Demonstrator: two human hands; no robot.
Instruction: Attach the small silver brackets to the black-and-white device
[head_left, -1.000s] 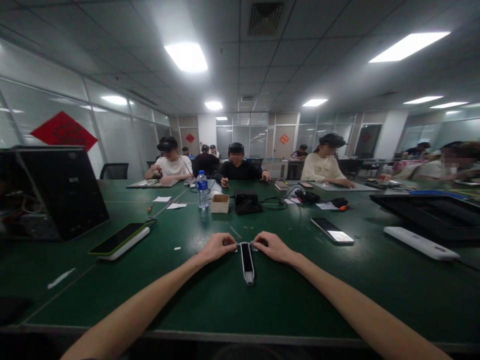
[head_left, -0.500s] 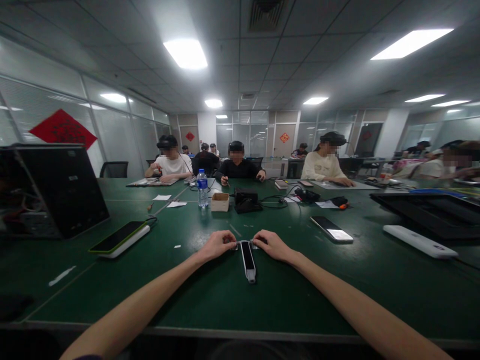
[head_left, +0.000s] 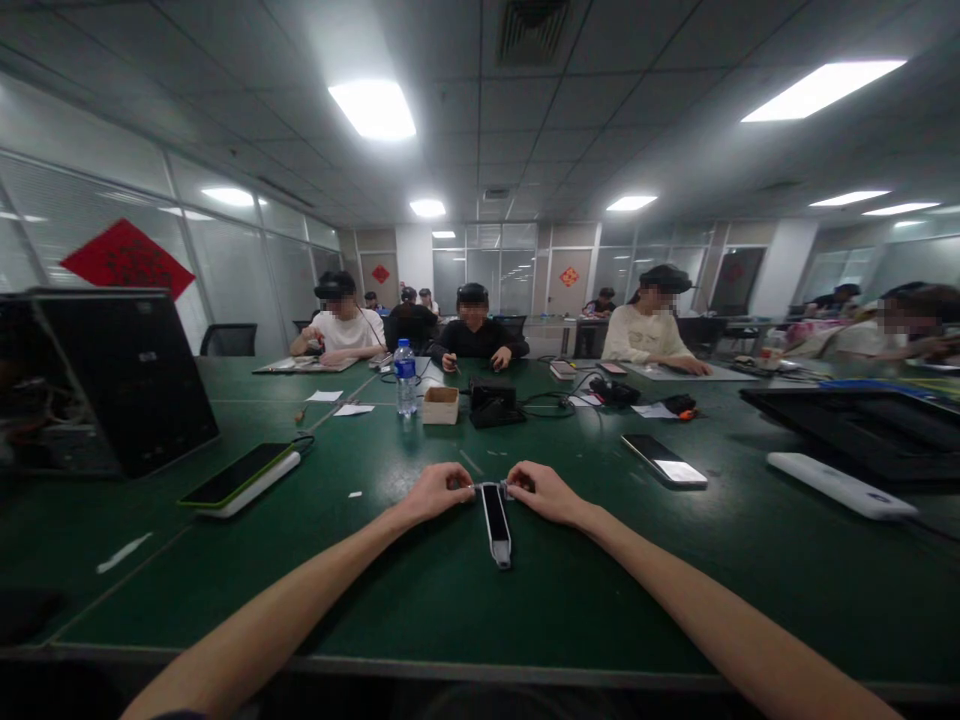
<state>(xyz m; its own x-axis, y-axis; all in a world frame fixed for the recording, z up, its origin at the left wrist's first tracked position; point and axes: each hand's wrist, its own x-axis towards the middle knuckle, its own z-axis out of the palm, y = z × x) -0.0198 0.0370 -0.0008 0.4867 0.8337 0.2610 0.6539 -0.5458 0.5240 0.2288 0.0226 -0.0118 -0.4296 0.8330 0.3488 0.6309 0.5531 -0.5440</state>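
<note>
A narrow device with a black face and a pale frame (head_left: 495,525) lies on the green table (head_left: 420,600), its tapered end toward me. My left hand (head_left: 439,490) is at its far left corner, thumb and fingertips pinched on a small part there. On the opposite corner, my right hand (head_left: 544,490) pinches in the same way. Both small parts are mostly covered by my fingers, so I cannot make out what they are.
Left stand an open computer case (head_left: 142,380) and a green-edged phone on a white bar (head_left: 247,480). Ahead are a water bottle (head_left: 406,380), a small box (head_left: 440,405) and black cables. Right lie a phone (head_left: 664,460), a white device (head_left: 836,485) and a black frame (head_left: 847,425). Several people sit opposite.
My hands stay at the device's far corners, with only a slight shift of the fingers. The small parts at the fingertips show less now. The device has hardly moved.
</note>
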